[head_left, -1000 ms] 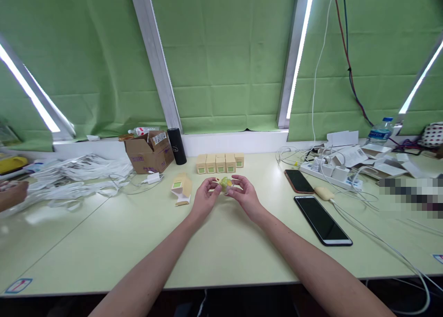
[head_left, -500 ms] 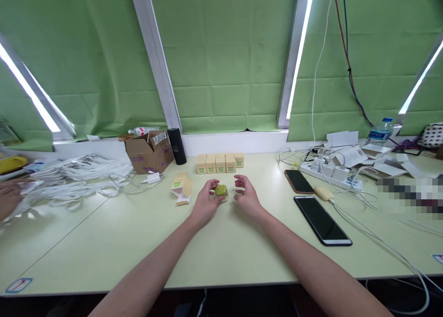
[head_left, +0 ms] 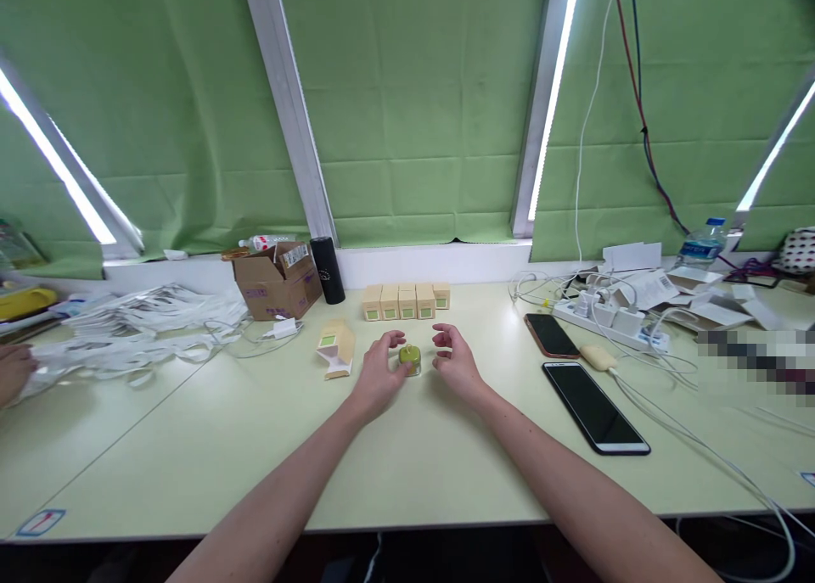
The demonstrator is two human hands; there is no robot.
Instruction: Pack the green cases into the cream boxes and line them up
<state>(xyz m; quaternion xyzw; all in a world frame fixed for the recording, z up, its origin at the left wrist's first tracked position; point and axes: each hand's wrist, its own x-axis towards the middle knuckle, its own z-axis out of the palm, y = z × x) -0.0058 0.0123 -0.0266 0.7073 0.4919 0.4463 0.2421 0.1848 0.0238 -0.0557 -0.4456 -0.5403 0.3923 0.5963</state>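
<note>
A small, rounded green object (head_left: 409,355) with a small loop on top and a clear lower part stands on the table between my hands. My left hand (head_left: 380,369) is at its left side, fingers apart and curved. The thumb tip is right by the object; whether it touches, I cannot tell. My right hand (head_left: 456,361) is open to the right of it, fingers loosely curved, with a gap between. To the left lies an opened cardboard box (head_left: 336,348) with a green label. Behind my hands stands a row of several small cardboard boxes (head_left: 399,302) with green labels.
Two phones (head_left: 595,408) (head_left: 551,335), a cream-coloured rounded device (head_left: 598,359) and a power strip (head_left: 611,324) with cables lie to the right. A brown carton (head_left: 278,291) and a black cylinder (head_left: 327,271) stand back left. White straps (head_left: 149,320) and another person's hand (head_left: 14,372) are far left.
The green object has gone from tilted to upright on the table. My left thumb and fingers have eased apart around it. My right hand has barely moved.
</note>
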